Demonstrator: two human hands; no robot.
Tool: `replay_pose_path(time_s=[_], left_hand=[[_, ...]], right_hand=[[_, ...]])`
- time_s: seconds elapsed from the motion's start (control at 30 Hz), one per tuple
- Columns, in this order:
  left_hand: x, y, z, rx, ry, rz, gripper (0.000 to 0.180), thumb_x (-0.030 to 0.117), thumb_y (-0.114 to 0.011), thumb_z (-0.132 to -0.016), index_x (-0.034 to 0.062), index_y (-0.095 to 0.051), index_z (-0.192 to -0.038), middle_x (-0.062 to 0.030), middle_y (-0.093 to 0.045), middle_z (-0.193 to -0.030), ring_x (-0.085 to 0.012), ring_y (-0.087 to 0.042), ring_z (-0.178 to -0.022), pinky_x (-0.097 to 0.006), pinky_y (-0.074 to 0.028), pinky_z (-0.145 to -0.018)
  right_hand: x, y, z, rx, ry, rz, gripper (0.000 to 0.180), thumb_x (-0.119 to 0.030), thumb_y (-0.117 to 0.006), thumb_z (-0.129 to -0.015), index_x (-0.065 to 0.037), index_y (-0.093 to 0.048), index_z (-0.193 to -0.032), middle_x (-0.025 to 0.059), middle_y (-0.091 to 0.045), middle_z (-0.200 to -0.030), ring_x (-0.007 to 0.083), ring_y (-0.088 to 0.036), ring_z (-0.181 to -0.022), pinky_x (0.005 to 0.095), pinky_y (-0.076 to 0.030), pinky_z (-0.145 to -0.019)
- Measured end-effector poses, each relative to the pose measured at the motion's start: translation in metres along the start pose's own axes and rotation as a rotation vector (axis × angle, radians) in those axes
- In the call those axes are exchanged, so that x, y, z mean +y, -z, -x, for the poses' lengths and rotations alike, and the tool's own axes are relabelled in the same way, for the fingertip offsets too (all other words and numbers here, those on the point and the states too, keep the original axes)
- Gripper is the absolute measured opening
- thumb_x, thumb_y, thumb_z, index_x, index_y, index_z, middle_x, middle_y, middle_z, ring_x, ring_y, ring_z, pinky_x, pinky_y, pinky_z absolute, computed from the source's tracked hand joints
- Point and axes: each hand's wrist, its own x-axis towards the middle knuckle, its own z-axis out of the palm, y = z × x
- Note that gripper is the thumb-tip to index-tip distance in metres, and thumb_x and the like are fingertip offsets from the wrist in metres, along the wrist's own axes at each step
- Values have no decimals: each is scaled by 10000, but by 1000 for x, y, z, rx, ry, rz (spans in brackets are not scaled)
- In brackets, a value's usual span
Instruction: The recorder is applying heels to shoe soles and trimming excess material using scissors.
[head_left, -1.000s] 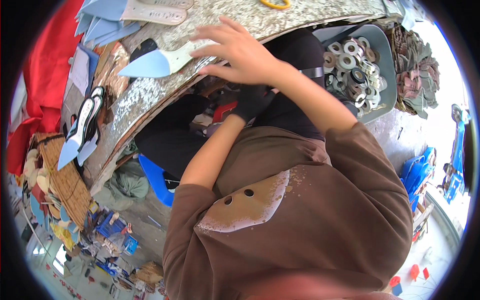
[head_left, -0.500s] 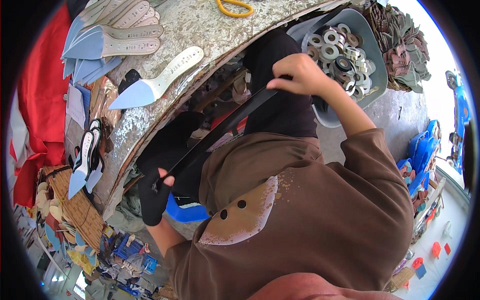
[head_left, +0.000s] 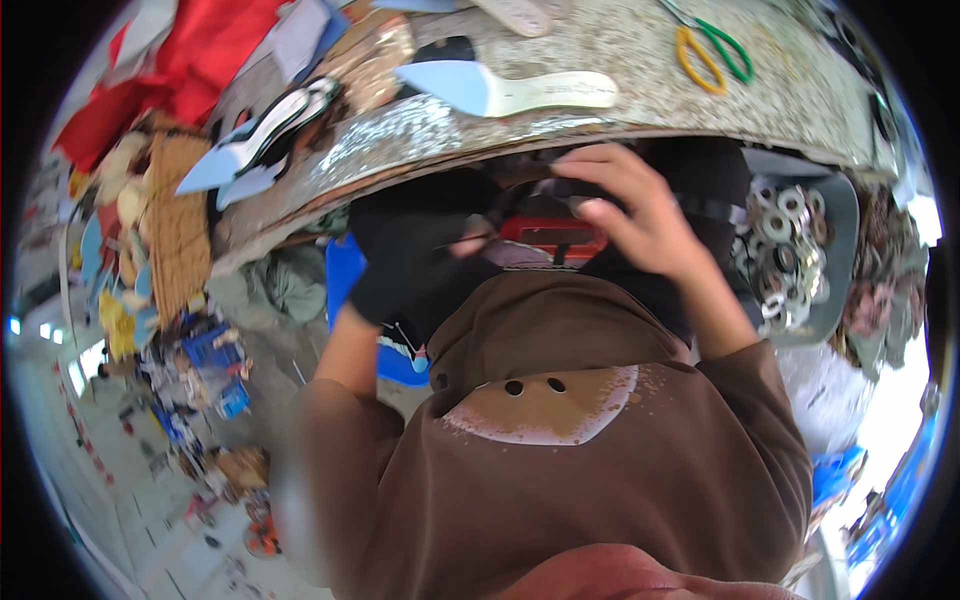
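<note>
My left hand (head_left: 462, 243) is mostly hidden behind a bunched piece of black material (head_left: 410, 255) that it grips just below the table edge; only a bit of finger and the forearm show. My right hand (head_left: 640, 210) is close beside it, fingers curled over a thin black strap (head_left: 530, 172) that runs from the bunch. Beneath both hands lies a red object (head_left: 550, 232) in my lap, above my brown shirt (head_left: 560, 450).
A speckled worktable (head_left: 640, 95) holds a pale blue pointed insole (head_left: 500, 92) and yellow and green scissors (head_left: 705, 50). A grey tray (head_left: 845, 215) of metal rings (head_left: 785, 250) sits at right. Red cloth (head_left: 190, 60), a woven mat (head_left: 180, 225) and a blue bin (head_left: 345, 280) are at left.
The black strap was stretched long between my hands, left low and right high. Now both hands are together under the table edge, with the material bunched in the left.
</note>
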Motion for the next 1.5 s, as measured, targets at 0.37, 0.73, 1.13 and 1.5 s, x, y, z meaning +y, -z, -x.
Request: replay_pose_path(time_s=[0.37,0.73,1.13,1.5], left_hand=[[-57,37,-163,434,-293,-919,199,274,-686,-791,146,-684,-943,-97,-662,-831,-322,-661,-792,-458,-498,-677],[-48,-14,-127,827,-83,-520,119,156,-692,-848,118,-662,-957,-89,-694,-881,-322,-671,-773,-386,-520,-643],[-51,-18,-125,875,-75,-352,234,141,-706,-824,112,-592,-1027,-87,-693,-820,-324,-674,-712,-397,-509,-601],[-53,-16,-125,823,-112,-346,219,127,-698,-806,122,-586,-994,-99,-672,-762,-327,-662,-667,-407,-494,-565]], right_hand=[[17,-55,-41,-160,-609,-618,225,-224,-636,-967,-2,-661,-941,-18,-618,-766,26,-486,-616,197,-386,-549],[22,9,-113,93,-284,-345,168,-181,-630,-959,-30,-576,-1006,1,-556,-752,69,-532,-661,240,-430,-596],[34,-13,-156,29,-23,305,247,-84,-728,-811,-39,-591,-1012,116,-662,-854,307,-649,-823,366,-500,-741],[55,35,-125,218,-218,53,205,-125,-701,-868,-23,-610,-1021,27,-671,-757,181,-655,-721,302,-503,-731]])
